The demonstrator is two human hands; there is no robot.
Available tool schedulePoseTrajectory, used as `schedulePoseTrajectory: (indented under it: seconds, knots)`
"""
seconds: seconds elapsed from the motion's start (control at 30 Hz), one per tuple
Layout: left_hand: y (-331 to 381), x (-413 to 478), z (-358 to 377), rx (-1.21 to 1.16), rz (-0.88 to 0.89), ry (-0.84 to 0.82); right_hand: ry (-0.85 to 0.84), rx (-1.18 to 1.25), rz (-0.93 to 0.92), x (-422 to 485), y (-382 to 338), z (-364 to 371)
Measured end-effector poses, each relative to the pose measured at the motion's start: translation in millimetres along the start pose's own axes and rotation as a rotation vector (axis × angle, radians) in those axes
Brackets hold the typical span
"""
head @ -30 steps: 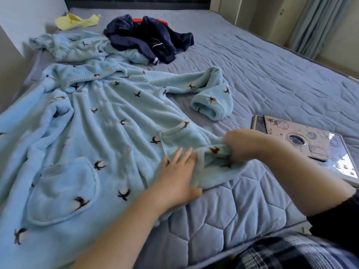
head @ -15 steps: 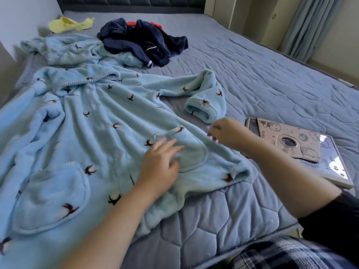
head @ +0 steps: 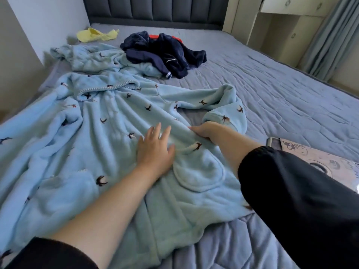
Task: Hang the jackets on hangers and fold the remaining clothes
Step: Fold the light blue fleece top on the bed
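Note:
A light blue fleece robe (head: 81, 144) with small dark bird prints lies spread over the bed, its collar toward the headboard and one sleeve (head: 223, 105) curled to the right. My left hand (head: 153, 148) lies flat on the robe's middle, fingers spread. To its right, my right hand (head: 204, 131) grips the robe's right edge just below the sleeve cuff. Behind the robe lie a second light blue bird-print garment (head: 91, 59), a crumpled dark navy garment (head: 165, 53) and a small yellow cloth (head: 97, 34).
The grey quilted bed (head: 281, 98) stretches bare to the right. A tablet in a pale patterned case (head: 318, 162) lies near the right edge. A dark headboard (head: 155, 10), a cream cabinet (head: 275, 26) and a curtain (head: 330, 39) stand behind.
My right hand let go of the robe's lower corner and moved up to its side edge near the cuff. My left hand slid up the robe toward the collar. The camera tilted upward.

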State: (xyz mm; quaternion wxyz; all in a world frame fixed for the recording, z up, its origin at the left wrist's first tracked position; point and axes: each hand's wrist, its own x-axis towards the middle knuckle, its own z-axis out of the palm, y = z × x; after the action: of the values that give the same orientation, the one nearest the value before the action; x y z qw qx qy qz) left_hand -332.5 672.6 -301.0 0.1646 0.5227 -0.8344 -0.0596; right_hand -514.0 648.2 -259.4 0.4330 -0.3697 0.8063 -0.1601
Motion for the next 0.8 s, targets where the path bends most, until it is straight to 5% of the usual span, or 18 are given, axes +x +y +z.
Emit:
schedulePoseTrajectory:
  seconds: [0.07, 0.17, 0.3, 0.4, 0.5, 0.6, 0.67, 0.8]
  knots:
    - [-10, -7, 23, 0.14, -0.012, -0.078, -0.052, -0.143, 0.009, 10, -9, 9]
    - [-19, -10, 39, 0.098, 0.001, -0.06, 0.165, -0.109, -0.045, 24, 0, 7]
    - [-23, -11, 40, 0.053, 0.032, -0.077, 0.514, 0.232, -0.105, 30, 29, -7]
    - [-24, -14, 43, 0.028, 0.022, -0.093, 0.551, 0.088, -0.223, 32, 29, 0]
    - [-25, -10, 44, 0.032, 0.016, -0.127, 0.448, 0.091, -0.204, 24, 17, 3]
    - [-26, -10, 46, 0.037, 0.017, -0.138, 0.101, 0.049, -0.104, 13, 18, -6]
    - [-25, -10, 47, 0.034, 0.017, -0.137, 0.031, 0.042, -0.15, 9, 24, -17]
    - [-24, -9, 46, 0.043, 0.015, -0.151, 0.482, -0.184, -0.297, 10, 37, -32]
